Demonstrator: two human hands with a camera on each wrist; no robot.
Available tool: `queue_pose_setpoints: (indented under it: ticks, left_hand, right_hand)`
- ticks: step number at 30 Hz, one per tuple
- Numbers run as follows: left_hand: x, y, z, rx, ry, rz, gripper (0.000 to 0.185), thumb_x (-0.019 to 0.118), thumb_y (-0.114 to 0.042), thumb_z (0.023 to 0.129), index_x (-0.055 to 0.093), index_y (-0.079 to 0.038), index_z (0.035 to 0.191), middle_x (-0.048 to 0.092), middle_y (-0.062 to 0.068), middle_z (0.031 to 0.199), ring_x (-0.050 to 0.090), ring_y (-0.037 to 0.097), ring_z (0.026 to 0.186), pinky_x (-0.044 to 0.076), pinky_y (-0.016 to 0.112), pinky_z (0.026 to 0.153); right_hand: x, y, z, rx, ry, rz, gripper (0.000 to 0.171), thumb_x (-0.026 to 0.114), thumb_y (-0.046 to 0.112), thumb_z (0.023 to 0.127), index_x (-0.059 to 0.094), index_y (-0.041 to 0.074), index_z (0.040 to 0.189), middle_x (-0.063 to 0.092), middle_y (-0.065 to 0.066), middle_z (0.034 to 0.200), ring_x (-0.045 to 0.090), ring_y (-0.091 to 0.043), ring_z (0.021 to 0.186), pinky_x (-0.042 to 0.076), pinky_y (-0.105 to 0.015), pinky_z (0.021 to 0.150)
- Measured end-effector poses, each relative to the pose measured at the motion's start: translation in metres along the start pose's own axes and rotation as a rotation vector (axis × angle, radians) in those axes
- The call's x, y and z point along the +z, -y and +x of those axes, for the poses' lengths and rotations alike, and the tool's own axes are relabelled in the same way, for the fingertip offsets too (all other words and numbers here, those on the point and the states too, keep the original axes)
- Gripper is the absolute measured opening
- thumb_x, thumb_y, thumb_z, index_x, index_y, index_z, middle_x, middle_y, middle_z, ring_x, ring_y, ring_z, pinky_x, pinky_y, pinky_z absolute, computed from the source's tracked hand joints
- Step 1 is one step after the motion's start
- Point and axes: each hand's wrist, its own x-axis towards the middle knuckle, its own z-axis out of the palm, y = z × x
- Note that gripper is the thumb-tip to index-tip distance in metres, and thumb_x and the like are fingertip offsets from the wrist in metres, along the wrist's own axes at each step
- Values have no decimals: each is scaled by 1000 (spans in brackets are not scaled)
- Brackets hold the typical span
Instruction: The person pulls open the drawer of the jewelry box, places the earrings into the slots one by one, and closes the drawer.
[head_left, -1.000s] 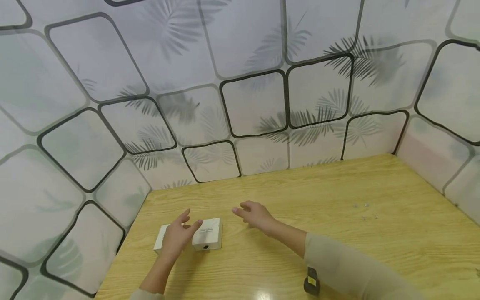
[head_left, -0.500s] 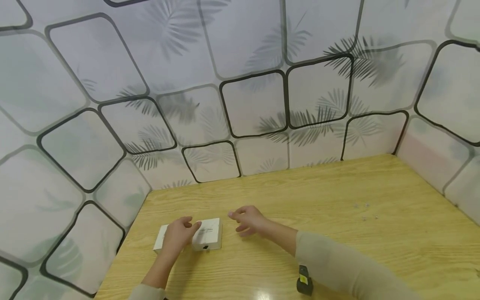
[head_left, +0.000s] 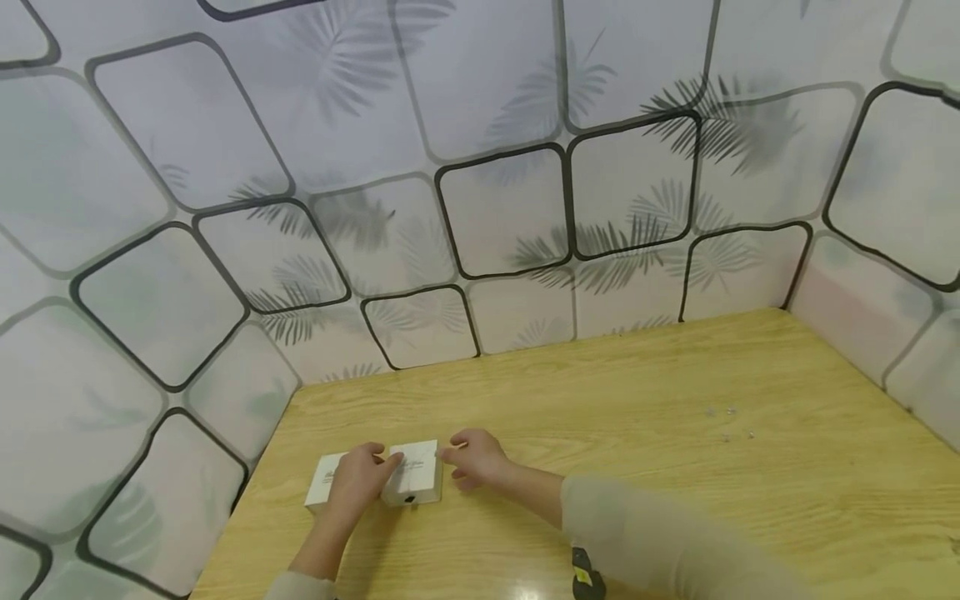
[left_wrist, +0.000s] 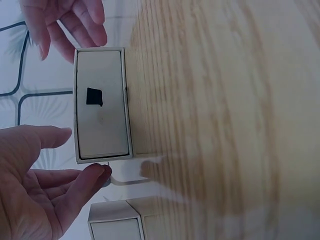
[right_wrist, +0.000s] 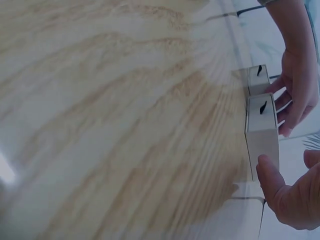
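Two small white boxes stand side by side on the table; the right box (head_left: 422,473) has printed lettering on top and a black tab (left_wrist: 94,96) on its front. My left hand (head_left: 358,480) reaches between them, thumb by the right box's upper left edge and fingers bent loosely at its left side. It partly hides the left box (head_left: 321,482). My right hand (head_left: 482,458) is at the right box's right side, with its thumb (right_wrist: 270,175) close to the wall; contact cannot be told. Neither hand grips the box.
Several tiny clear pieces (head_left: 731,412) lie on the right part of the wooden table (head_left: 600,400). A patterned wall covering (head_left: 510,208) rises behind the table and on both sides. A black device with a yellow label (head_left: 585,575) is under the right sleeve.
My right hand has moved left and slightly down, up to the right box's side. My left hand's fingers have drawn in beside the same box. Both boxes stay in place.
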Motion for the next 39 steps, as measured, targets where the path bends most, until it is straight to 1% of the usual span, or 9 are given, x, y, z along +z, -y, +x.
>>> queue_pose_setpoints:
  ticks: [4, 6, 8, 11, 14, 22, 31, 36, 39]
  left_hand:
    - [3, 2, 0, -22, 11, -32, 52, 64, -27, 89, 56, 15, 117, 66, 28, 99, 65, 30, 81, 56, 32, 56]
    - [4, 3, 0, -25, 13, -41, 52, 64, -27, 89, 56, 15, 118, 66, 28, 99, 65, 31, 82, 56, 33, 56]
    - [4, 5, 1, -22, 12, -40, 52, 64, -28, 89, 56, 14, 118, 66, 27, 100, 65, 32, 85, 57, 34, 59]
    - [4, 7, 2, -7, 20, -48, 52, 65, -29, 88, 57, 13, 117, 65, 27, 101, 64, 33, 86, 57, 36, 61]
    - [3, 8, 2, -1, 23, -61, 51, 65, -29, 88, 59, 13, 116, 65, 27, 102, 64, 32, 85, 56, 34, 60]
    - [5, 11, 3, -10, 47, -124, 49, 66, -25, 88, 58, 14, 116, 65, 27, 100, 63, 23, 75, 53, 29, 51]
    - [7, 8, 2, -1, 38, -123, 49, 67, -23, 87, 58, 15, 117, 64, 29, 106, 64, 27, 83, 55, 29, 53]
    - [8, 4, 0, -2, 46, -156, 50, 68, -22, 87, 57, 15, 118, 64, 29, 106, 64, 26, 81, 55, 30, 51]
    - [9, 2, -1, 4, 49, -165, 51, 69, -22, 86, 57, 15, 118, 64, 28, 105, 64, 24, 78, 55, 30, 51]
  right_hand:
    - [11, -4, 2, -14, -9, 47, 51, 69, 14, 86, 49, -11, 126, 62, -19, 103, 57, -15, 64, 50, -23, 46]
    - [16, -5, 2, -20, -19, 59, 52, 69, 10, 85, 49, -12, 127, 62, -18, 102, 54, -14, 65, 48, -21, 46]
    - [20, -4, 2, -22, -29, 71, 52, 70, 7, 83, 49, -13, 127, 62, -19, 103, 59, -17, 72, 53, -25, 51]
    - [25, -3, 4, -15, -43, 87, 49, 70, 4, 83, 50, -12, 125, 61, -19, 102, 64, -26, 88, 60, -35, 65]
    - [28, -3, 6, -3, -58, 111, 48, 70, 3, 82, 52, -10, 124, 60, -18, 100, 65, -29, 88, 60, -37, 66]
    - [33, -4, 6, 15, -94, 171, 44, 69, 0, 81, 54, -10, 122, 60, -15, 91, 66, -26, 78, 60, -37, 62]
    - [36, -2, 5, 33, -158, 100, 44, 69, 2, 81, 56, -5, 123, 58, -11, 94, 62, -25, 82, 59, -36, 56]
    - [33, -4, 5, 17, -176, 84, 47, 68, -1, 81, 54, -5, 126, 56, -12, 96, 60, -26, 85, 59, -36, 55]
    - [30, -5, 4, 6, -179, 76, 47, 69, -2, 80, 55, -4, 125, 57, -12, 95, 60, -24, 82, 58, -35, 53]
